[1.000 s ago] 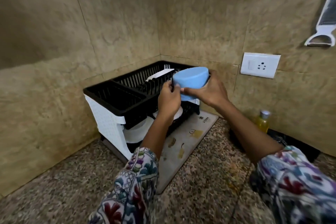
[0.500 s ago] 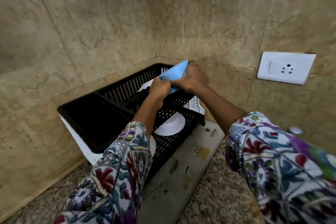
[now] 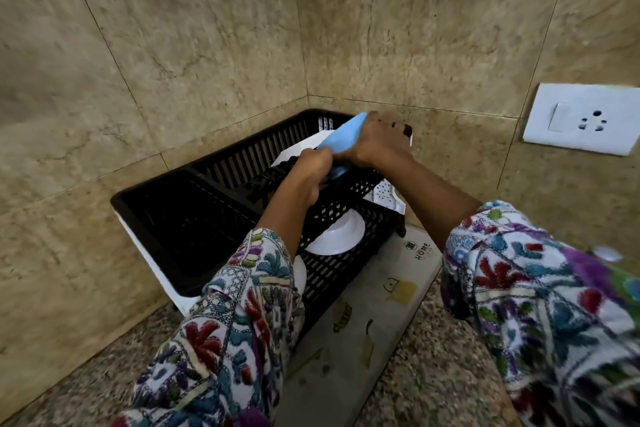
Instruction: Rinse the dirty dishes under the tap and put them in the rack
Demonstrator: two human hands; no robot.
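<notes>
A light blue bowl [image 3: 343,135] stands tilted on edge over the slotted upper tier of the black dish rack [image 3: 194,211] in the corner. My right hand [image 3: 375,140] grips the bowl's upper right side, and my left hand [image 3: 311,166] holds its lower left edge. Whether the bowl's lower rim touches the rack slots is hidden by my hands. A white square plate [image 3: 294,154] stands in the slots just behind the bowl. On the rack's lower tier sits a white round dish [image 3: 341,234], seen through the lattice.
The rack stands on a grey mat [image 3: 374,315] on a speckled granite counter [image 3: 433,385]. Beige tiled walls close in on the left and behind. A white wall socket [image 3: 581,118] is at the right. A white perforated piece [image 3: 384,194] shows at the rack's right end.
The view has come closer and higher over the rack. Both hands have tipped the blue bowl from mouth-down onto its edge and lowered it to the upper tier's slots.
</notes>
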